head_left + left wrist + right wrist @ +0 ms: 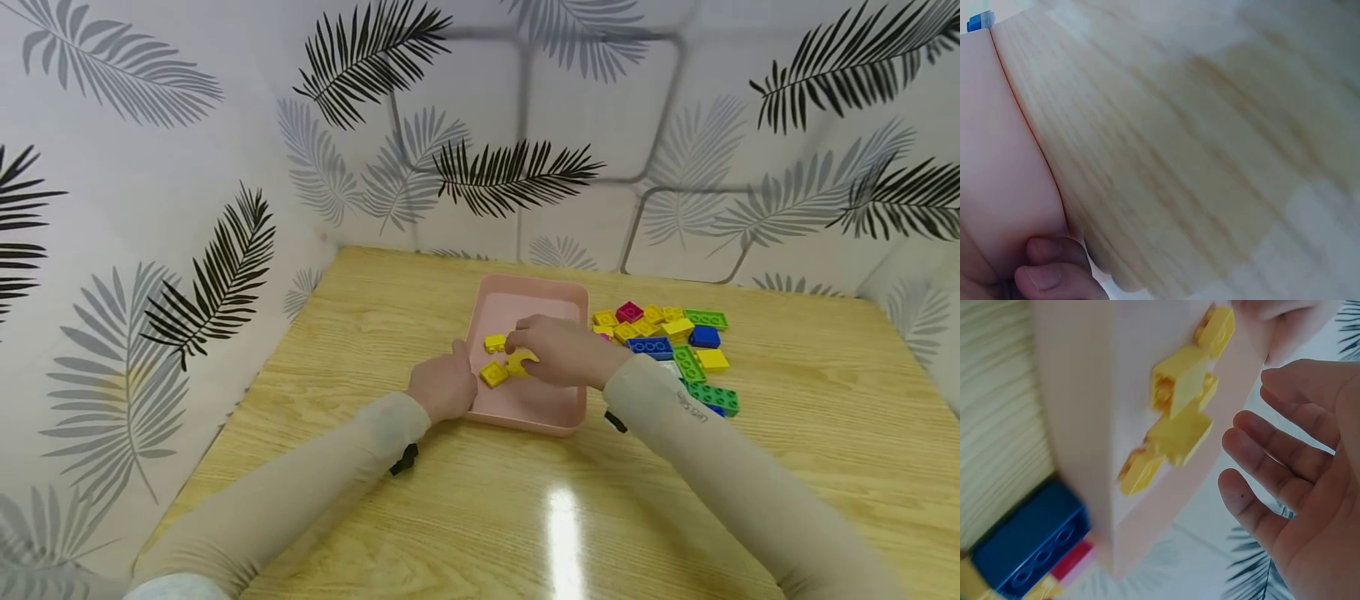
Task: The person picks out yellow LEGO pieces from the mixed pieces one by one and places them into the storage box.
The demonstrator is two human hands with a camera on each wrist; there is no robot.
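A shallow pink tray lies on the wooden table with several yellow toy bricks inside. My left hand grips the tray's left wall, and its curled fingers show against the pink side in the left wrist view. Over the tray is my right hand, partly covering the bricks in the head view. From the right wrist, that hand appears with bent, spread fingers apart from the yellow bricks, holding nothing. One small yellow brick lies near the tray's left side.
Right of the tray lies a loose group of bricks, including a blue brick, a green brick, a red brick and several yellow ones. A leaf-patterned cloth hangs behind the table.
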